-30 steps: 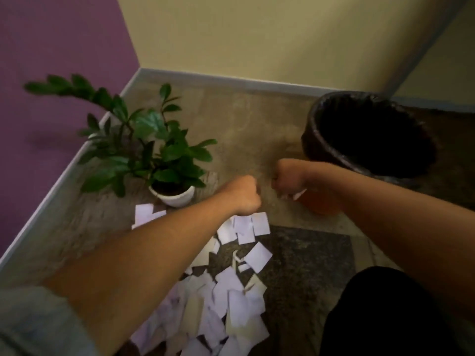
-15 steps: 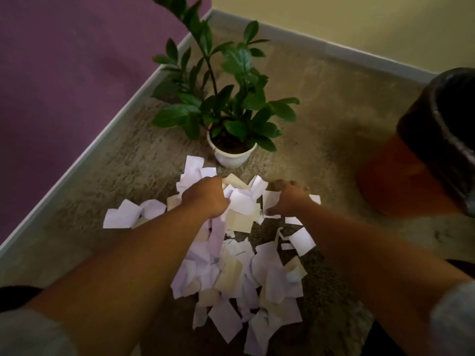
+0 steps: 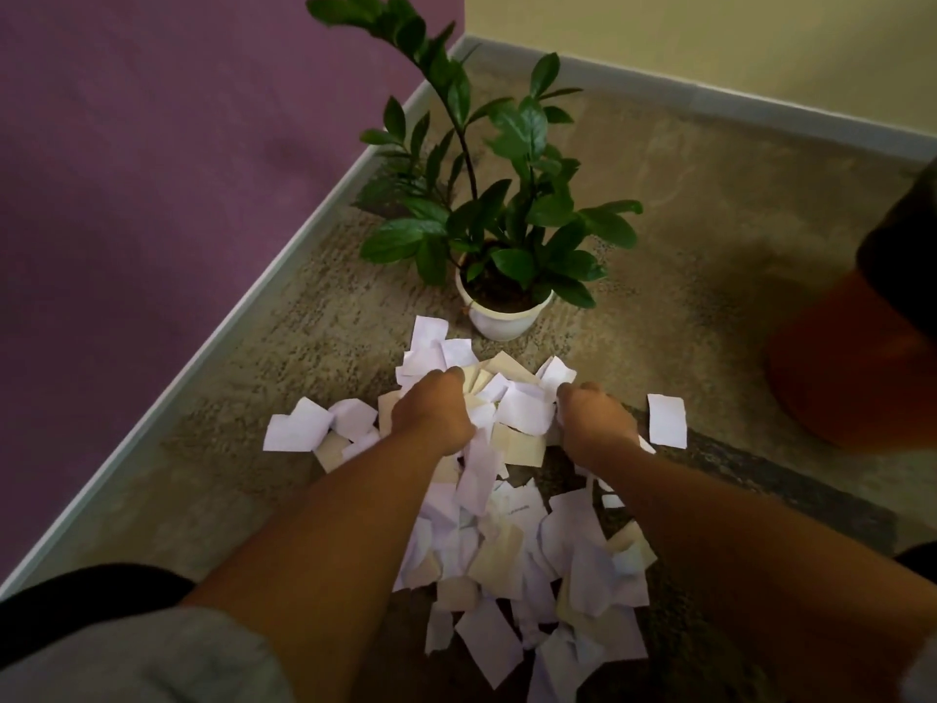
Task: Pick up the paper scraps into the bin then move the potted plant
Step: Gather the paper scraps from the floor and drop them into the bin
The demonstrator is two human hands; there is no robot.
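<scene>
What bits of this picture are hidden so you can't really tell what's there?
All in the head view:
- The bin: cut off by the right edge, so its inside is unseen.
- Fingertips of the left hand and right hand: buried in the paper scraps.
- The print on one scrap: too small to read.

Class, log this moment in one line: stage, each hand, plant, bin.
stage: gathering paper scraps | left hand: gripping scraps | right hand: gripping scraps | potted plant: upright behind pile, untouched | bin: right edge, partly cropped
</scene>
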